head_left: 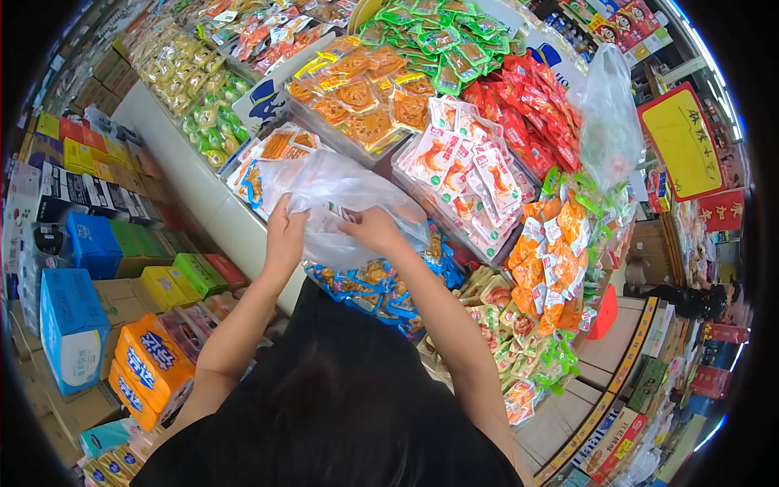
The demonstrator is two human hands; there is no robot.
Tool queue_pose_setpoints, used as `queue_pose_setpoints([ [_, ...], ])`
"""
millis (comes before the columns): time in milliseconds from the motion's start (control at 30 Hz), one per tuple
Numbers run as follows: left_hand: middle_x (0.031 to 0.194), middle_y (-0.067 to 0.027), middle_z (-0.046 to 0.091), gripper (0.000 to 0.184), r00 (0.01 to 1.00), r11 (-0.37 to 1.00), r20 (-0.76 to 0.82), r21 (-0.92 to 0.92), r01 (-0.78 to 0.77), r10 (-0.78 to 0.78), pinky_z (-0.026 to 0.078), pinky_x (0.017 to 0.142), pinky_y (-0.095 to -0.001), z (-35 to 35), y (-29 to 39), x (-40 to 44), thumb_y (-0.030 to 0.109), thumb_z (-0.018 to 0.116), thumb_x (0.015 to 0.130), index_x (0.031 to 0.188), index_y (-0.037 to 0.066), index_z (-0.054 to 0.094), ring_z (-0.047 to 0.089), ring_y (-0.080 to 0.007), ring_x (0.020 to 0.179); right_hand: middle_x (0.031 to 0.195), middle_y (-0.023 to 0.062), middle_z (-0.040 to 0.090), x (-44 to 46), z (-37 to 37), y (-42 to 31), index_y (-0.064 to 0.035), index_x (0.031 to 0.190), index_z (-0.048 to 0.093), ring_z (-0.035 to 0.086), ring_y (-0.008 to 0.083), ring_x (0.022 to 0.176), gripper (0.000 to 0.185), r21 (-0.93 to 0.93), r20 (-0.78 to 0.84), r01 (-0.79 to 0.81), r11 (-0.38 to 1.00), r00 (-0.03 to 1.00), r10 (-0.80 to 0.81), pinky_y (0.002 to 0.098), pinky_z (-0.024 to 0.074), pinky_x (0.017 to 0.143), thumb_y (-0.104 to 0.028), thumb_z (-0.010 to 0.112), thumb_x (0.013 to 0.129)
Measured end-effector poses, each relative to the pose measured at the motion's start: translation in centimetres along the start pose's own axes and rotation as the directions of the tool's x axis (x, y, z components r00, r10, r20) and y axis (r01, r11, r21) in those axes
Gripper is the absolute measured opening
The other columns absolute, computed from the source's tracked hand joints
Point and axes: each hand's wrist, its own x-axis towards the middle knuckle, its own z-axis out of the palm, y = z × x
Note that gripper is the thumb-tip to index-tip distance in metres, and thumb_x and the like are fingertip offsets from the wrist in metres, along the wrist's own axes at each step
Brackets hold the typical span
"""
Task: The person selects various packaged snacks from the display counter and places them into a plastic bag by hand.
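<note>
A thin, see-through plastic bag (349, 183) is spread above the snack display in front of me. My left hand (286, 234) pinches the bag's near left edge. On the other side, my right hand (376, 231) has its fingers closed on the bag's near edge. Close to the right fingertips a small, dark-marked patch shows; I cannot tell whether it is a packet inside the bag or beneath it. Blue snack packets (377, 284) lie under and in front of both hands. Brown snack packets (288, 144) show just beyond the bag.
White-and-pink packets (458, 158), red packets (527, 109), green packets (442, 40) and orange packets (552, 260) fill bins around the hands. Another plastic bag (608, 118) hangs at the right, beside a yellow sign (683, 142). Stacked boxes (73, 325) line the left.
</note>
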Motion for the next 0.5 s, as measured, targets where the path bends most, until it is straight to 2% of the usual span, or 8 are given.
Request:
queue_pose_setpoints([
  [67,0.089,-0.006,0.058,0.024,0.998,0.998,-0.031,0.024,-0.054,0.055,0.042,0.071,-0.0233,-0.3,0.8,-0.3,0.004,0.044,0.079,0.101,-0.002,0.051,0.052,-0.0098,0.08,0.104,0.019,0.06,0.3,0.4,-0.7,-0.0032,0.11,0.056,0.057,0.0341,0.097,0.053,-0.094,0.005,-0.017,0.995,1.0,0.017,0.0388,0.0438,0.084,-0.029,0.069,0.066],
  [100,0.089,-0.0057,0.058,0.024,0.998,0.999,-0.023,0.006,-0.052,0.052,0.042,0.071,-0.0231,-0.4,1.0,-0.4,0.004,0.044,0.079,0.101,-0.002,0.051,0.052,-0.0095,0.08,0.104,0.019,0.06,0.6,0.9,-0.5,-0.0032,0.11,0.056,0.057,0.0341,0.097,0.053,-0.093,0.009,-0.015,0.996,1.0,0.016,0.0388,0.0438,0.084,-0.029,0.069,0.066],
  [167,0.089,-0.0054,0.057,0.023,0.999,0.999,-0.015,-0.013,-0.05,0.049,0.042,0.07,-0.0229,-0.5,1.0,-0.6,0.003,0.044,0.079,0.101,-0.002,0.051,0.052,-0.0093,0.08,0.094,0.0207,0.062,1.2,2.1,0.2,-0.0051,0.113,0.055,0.06,0.0345,0.086,0.055,-0.272,-0.027,0.091,0.958,0.994,-0.102,0.0399,0.0464,0.077,-0.039,0.065,0.07],
  [200,0.09,-0.0033,0.057,0.025,0.999,0.999,0.003,0.009,-0.043,0.043,0.042,0.07,-0.0219,-0.5,0.8,-0.6,0.005,0.046,0.08,0.104,-0.001,0.05,0.051,-0.0077,0.079,0.094,0.0207,0.062,1.3,2.5,0.4,-0.0051,0.113,0.055,0.06,0.0345,0.086,0.055,-0.272,-0.026,0.091,0.958,0.994,-0.102,0.0399,0.0464,0.077,-0.039,0.065,0.07],
  [267,0.09,-0.0011,0.056,0.026,0.999,0.999,0.022,0.031,-0.039,0.038,0.041,0.07,-0.0209,-0.6,0.4,-0.6,0.006,0.047,0.082,0.107,0.0,0.05,0.051,-0.0062,0.079,0.096,0.0199,0.062,1.2,3.2,0.6,-0.0061,0.111,0.057,0.059,0.0354,0.089,0.053,-0.269,-0.178,0.211,0.94,0.948,-0.264,0.041,0.0457,0.079,-0.038,0.065,0.069],
  [400,0.091,-0.0012,0.056,0.026,0.998,1.0,0.053,-0.005,-0.027,0.027,0.041,0.07,-0.0211,-0.8,-0.1,-0.6,0.005,0.046,0.082,0.107,0.0,0.05,0.051,-0.0063,0.078,0.097,0.0203,0.061,0.9,3.3,0.4,-0.0062,0.108,0.058,0.059,0.036,0.09,0.047,-0.289,-0.135,0.156,0.944,0.97,-0.202,0.0418,0.045,0.079,-0.033,0.065,0.069],
  [500,0.091,-0.0015,0.056,0.026,0.998,0.999,0.048,-0.018,-0.043,0.043,0.041,0.07,-0.0213,-0.7,0.0,-0.6,0.005,0.045,0.082,0.107,0.0,0.049,0.051,-0.0065,0.079,0.094,0.0208,0.061,0.1,3.1,0.5,-0.0048,0.102,0.059,0.058,0.0367,0.088,0.036,-0.19,-0.097,0.239,0.952,0.961,-0.261,0.0417,0.0451,0.077,-0.025,0.062,0.073],
])
